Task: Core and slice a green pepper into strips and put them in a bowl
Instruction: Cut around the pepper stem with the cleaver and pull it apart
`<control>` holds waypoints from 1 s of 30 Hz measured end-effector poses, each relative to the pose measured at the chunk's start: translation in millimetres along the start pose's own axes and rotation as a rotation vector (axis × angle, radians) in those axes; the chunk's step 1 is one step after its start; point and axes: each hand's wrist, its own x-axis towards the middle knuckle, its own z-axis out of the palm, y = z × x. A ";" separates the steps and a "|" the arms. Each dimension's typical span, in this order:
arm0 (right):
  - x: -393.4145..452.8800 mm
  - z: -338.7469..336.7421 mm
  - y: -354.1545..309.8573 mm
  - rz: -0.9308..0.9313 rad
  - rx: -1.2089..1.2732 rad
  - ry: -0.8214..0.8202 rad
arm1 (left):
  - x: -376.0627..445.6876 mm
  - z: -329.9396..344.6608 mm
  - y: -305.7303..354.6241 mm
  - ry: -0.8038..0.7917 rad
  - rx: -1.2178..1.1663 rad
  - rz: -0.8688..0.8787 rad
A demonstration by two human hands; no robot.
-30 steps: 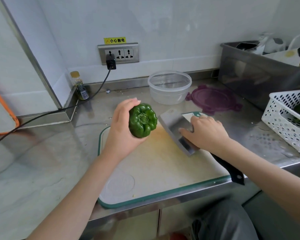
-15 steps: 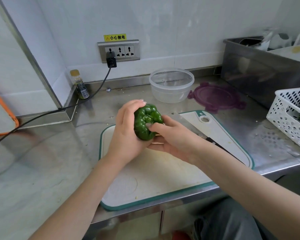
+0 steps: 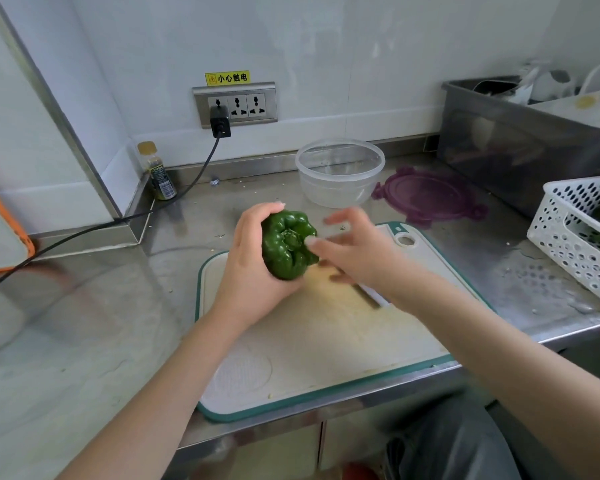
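My right hand (image 3: 357,258) has left the knife, which now lies on the cutting board (image 3: 326,341) under my wrist, and come up to the green pepper (image 3: 288,245). My left hand (image 3: 253,271) grips the pepper above the board's far edge, stem end toward me. My right fingers look loosely spread, a fingertip at the pepper's side, though blurred. It's light, firm, waxy-slick; I'd hold its ribbed flanks. Beyond, the bowl (image 3: 340,157) waits.
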 end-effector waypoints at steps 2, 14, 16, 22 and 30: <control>-1.8 -9.8 3.4 -0.291 -0.275 0.226 | 0.5 -0.1 0.0 0.005 -0.007 -0.015; -13.2 22.1 -14.2 -0.321 -0.928 0.349 | -1.4 11.1 5.1 0.067 0.099 0.076; -10.7 25.1 -14.9 -0.265 -0.814 0.297 | -1.0 10.3 2.1 0.078 0.119 0.073; 12.2 25.4 -0.8 -0.138 -0.452 0.076 | -0.6 8.1 -4.5 0.014 0.132 0.082; 12.3 12.8 8.8 -0.149 -0.148 -0.050 | 2.6 4.8 -3.6 -0.015 0.084 0.009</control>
